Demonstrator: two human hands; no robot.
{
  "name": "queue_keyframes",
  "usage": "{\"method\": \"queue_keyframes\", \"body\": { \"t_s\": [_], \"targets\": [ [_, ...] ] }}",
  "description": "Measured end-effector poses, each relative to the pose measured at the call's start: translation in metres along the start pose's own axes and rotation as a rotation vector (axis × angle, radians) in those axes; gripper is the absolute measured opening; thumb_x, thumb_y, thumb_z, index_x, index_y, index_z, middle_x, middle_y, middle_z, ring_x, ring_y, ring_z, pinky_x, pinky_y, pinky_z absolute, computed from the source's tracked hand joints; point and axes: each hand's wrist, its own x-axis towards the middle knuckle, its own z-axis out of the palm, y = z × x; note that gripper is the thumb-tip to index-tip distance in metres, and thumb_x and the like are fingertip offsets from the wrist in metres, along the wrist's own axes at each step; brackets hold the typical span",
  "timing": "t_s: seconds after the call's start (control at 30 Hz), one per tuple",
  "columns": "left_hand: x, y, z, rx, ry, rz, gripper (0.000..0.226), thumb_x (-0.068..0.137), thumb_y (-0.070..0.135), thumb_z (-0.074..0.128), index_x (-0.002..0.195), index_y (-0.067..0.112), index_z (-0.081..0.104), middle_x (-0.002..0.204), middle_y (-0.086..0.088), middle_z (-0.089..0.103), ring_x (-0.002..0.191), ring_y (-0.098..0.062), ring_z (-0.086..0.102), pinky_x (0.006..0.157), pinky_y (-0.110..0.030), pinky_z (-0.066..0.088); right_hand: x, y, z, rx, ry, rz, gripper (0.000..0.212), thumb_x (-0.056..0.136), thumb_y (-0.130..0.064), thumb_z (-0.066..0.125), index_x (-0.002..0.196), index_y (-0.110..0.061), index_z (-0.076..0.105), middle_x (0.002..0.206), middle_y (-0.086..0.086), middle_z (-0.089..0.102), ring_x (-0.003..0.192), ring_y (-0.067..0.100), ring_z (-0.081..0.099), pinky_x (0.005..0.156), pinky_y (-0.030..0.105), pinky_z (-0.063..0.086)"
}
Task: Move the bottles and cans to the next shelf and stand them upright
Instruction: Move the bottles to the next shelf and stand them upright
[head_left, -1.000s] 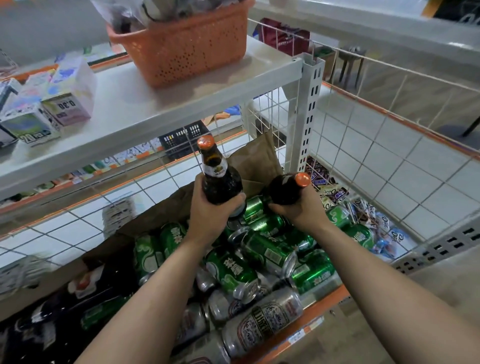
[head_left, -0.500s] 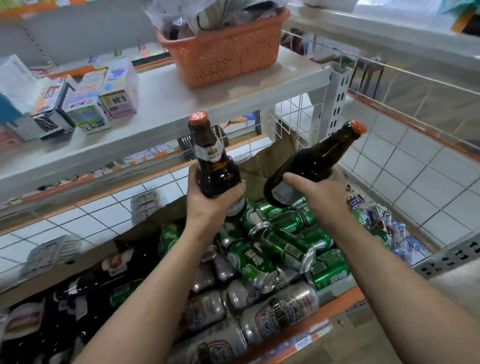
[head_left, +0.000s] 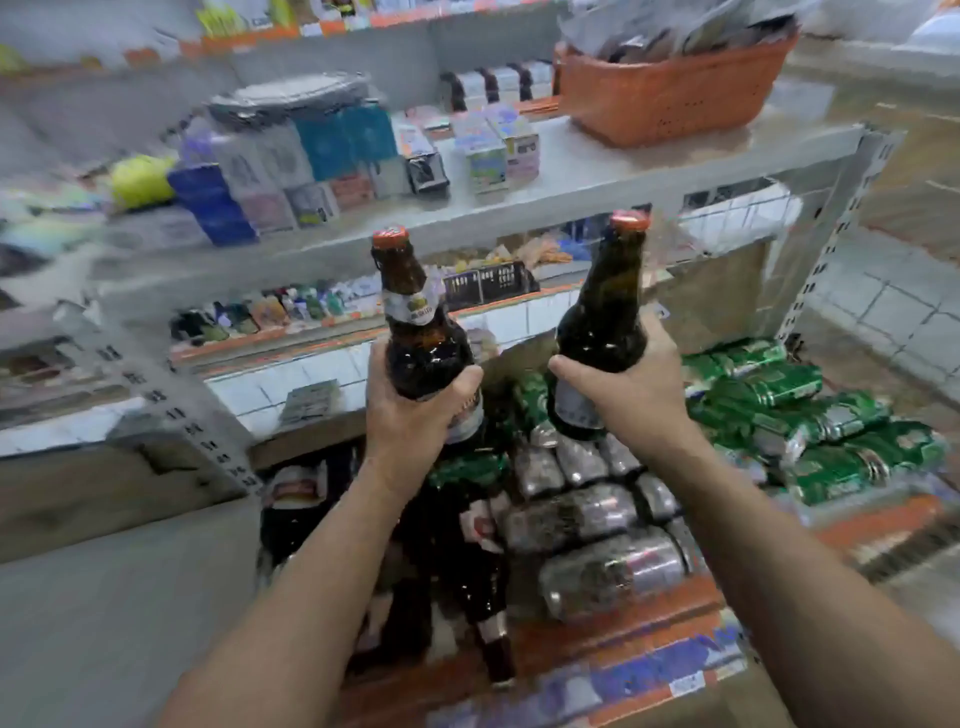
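Observation:
My left hand (head_left: 410, 415) grips a dark brown bottle with an orange cap (head_left: 415, 317), held upright above the low shelf. My right hand (head_left: 623, 400) grips a second dark bottle (head_left: 605, 322), also nearly upright, a little to the right of the first. Below them the low shelf holds a heap of lying cans: green cans (head_left: 789, 415) at the right, silver cans (head_left: 608, 566) in the middle. Several dark bottles (head_left: 457, 571) lie at the left of the heap. The picture is blurred by motion.
A grey bare shelf surface (head_left: 104, 613) lies to the left, past a perforated upright post (head_left: 182, 415). The shelf board above (head_left: 597, 171) carries small boxes (head_left: 483, 150) and an orange basket (head_left: 670, 93). An orange price rail (head_left: 649, 670) edges the low shelf.
Both hands have lifted their bottles off the can heap. The right bottle swung from tilted to nearly upright. The view has swung left, showing the neighbouring shelf.

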Motion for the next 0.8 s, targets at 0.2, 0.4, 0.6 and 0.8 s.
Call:
{"method": "queue_keyframes", "body": {
  "t_s": [0.2,0.4,0.6,0.8],
  "targets": [
    [-0.047,0.012,-0.208,0.013,-0.033,-0.075,0.034,0.085,0.007,0.079,0.101,-0.005,0.052,0.070,-0.016,0.061,0.047,-0.018,0.053,0.054,-0.033,0.042,-0.123,-0.044,0.165,0.047,-0.123,0.023,0.052,0.068,-0.008,0.093,0.108,-0.010,0.061,0.094,-0.002,0.072,0.080,-0.004,0.067,0.074,0.018,0.051],
    [-0.088,0.033,-0.350,0.041,-0.030,-0.118,0.021,0.092,-0.008,0.065,0.103,-0.009,0.047,0.061,-0.035,0.044,0.039,-0.026,0.035,0.044,-0.033,0.030,-0.207,-0.067,0.290,0.026,-0.281,0.077,0.055,0.065,-0.016,0.095,0.108,-0.016,0.061,0.096,-0.002,0.072,0.085,0.005,0.070,0.079,0.030,0.057],
    [-0.114,0.037,-0.430,0.078,0.183,-0.085,0.026,0.088,-0.017,0.065,0.092,0.006,0.055,0.068,-0.008,0.052,0.041,-0.013,0.047,0.044,-0.015,0.040,-0.243,-0.080,0.381,0.015,-0.427,0.069,0.055,0.063,-0.016,0.094,0.105,-0.025,0.060,0.097,-0.005,0.071,0.085,0.002,0.068,0.077,0.030,0.055],
    [-0.127,0.043,-0.519,0.136,0.233,-0.088,0.030,0.088,-0.016,0.066,0.083,0.012,0.056,0.076,-0.002,0.053,0.046,0.004,0.054,0.048,-0.010,0.044,-0.275,-0.099,0.473,0.027,-0.572,0.029,0.059,0.064,-0.014,0.093,0.110,-0.021,0.057,0.096,-0.005,0.069,0.084,0.000,0.067,0.070,0.016,0.053]
  ]
}}
